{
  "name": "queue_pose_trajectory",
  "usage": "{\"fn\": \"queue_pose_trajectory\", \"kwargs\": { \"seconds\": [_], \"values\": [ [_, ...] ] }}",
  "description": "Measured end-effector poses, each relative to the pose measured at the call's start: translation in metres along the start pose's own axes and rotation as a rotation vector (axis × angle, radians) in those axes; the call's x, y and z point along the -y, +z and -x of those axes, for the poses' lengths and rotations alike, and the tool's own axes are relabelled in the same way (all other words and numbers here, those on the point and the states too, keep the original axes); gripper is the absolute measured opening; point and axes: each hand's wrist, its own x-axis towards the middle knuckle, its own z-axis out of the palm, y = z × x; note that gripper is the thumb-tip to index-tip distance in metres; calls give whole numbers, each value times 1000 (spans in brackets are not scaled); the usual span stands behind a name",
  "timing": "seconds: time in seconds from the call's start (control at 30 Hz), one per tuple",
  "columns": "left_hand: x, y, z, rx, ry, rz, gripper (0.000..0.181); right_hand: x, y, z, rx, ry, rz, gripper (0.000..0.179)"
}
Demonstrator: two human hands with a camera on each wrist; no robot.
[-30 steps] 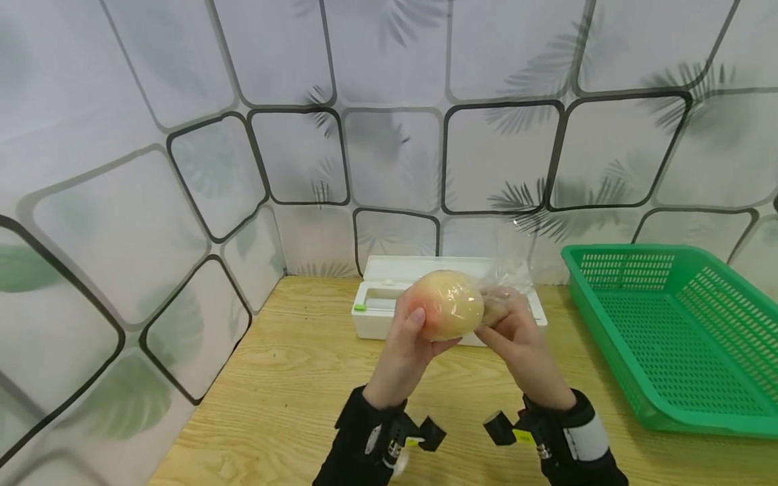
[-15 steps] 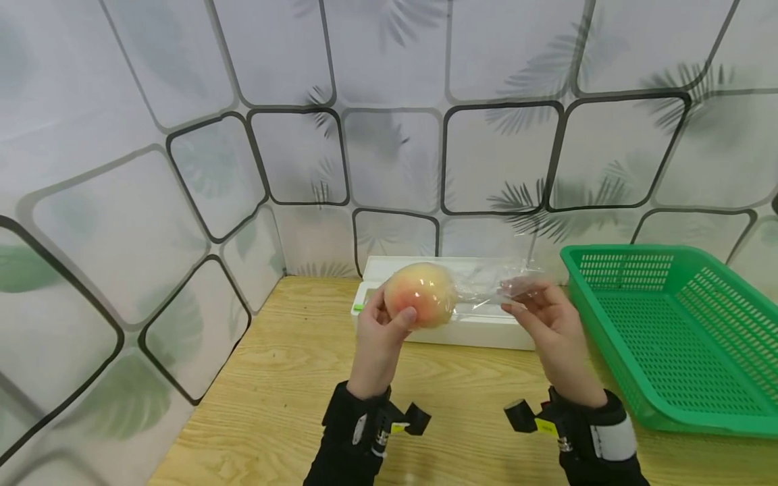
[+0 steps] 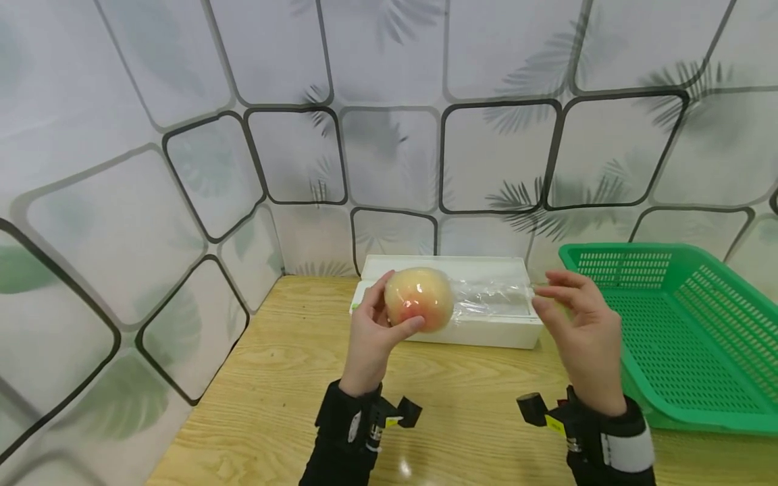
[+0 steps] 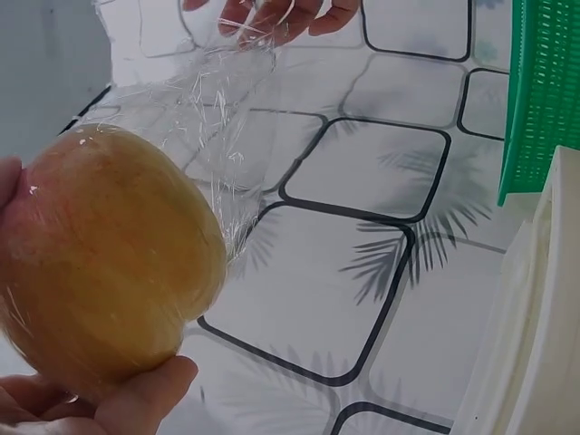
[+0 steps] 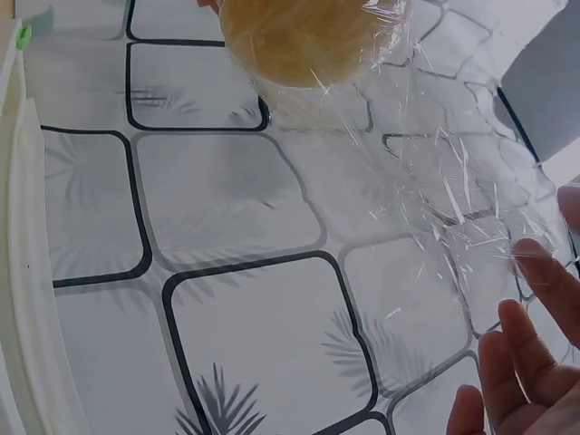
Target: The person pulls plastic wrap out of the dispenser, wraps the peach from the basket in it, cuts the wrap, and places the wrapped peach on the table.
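Note:
My left hand (image 3: 372,337) grips a yellow and pink peach (image 3: 419,299), its thumb across the front. Clear cling film (image 3: 486,295) covers the fruit and stretches out to the right as a loose tail. The end of that film is pinched by my right hand (image 3: 580,331), between thumb and forefinger, while the other fingers spread apart. In the left wrist view the peach (image 4: 113,258) looks glossy under its film (image 4: 217,136). The right wrist view has the film (image 5: 435,172) running from the peach (image 5: 308,41) to the fingers (image 5: 535,258).
Behind the peach, a white cling film dispenser box (image 3: 480,333) stands on the wooden table (image 3: 273,378) with its lid raised. A green plastic basket (image 3: 668,418) takes up the right side. A patterned curtain (image 3: 389,162) hangs behind the table.
My right hand has moved rightward away from the peach, drawing the film from a bunched end into a long tail. My left hand has shifted left with the peach.

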Motion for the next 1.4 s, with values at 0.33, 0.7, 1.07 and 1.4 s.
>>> {"fn": "queue_pose_trajectory", "kwargs": {
  "seconds": [0.33,0.7,1.07,1.4],
  "values": [
    [2,-2,1,15,11,34,93,0,-4,0,-92,59,-338,7],
    [1,-1,1,-6,43,71,90,8,-7,0,-162,86,-577,13],
    [1,-6,3,4,21,188,66,-1,-16,1,-32,-18,-581,16],
    [2,-5,2,-13,6,223,59,4,-21,-1,175,9,-186,5]
  ]
}}
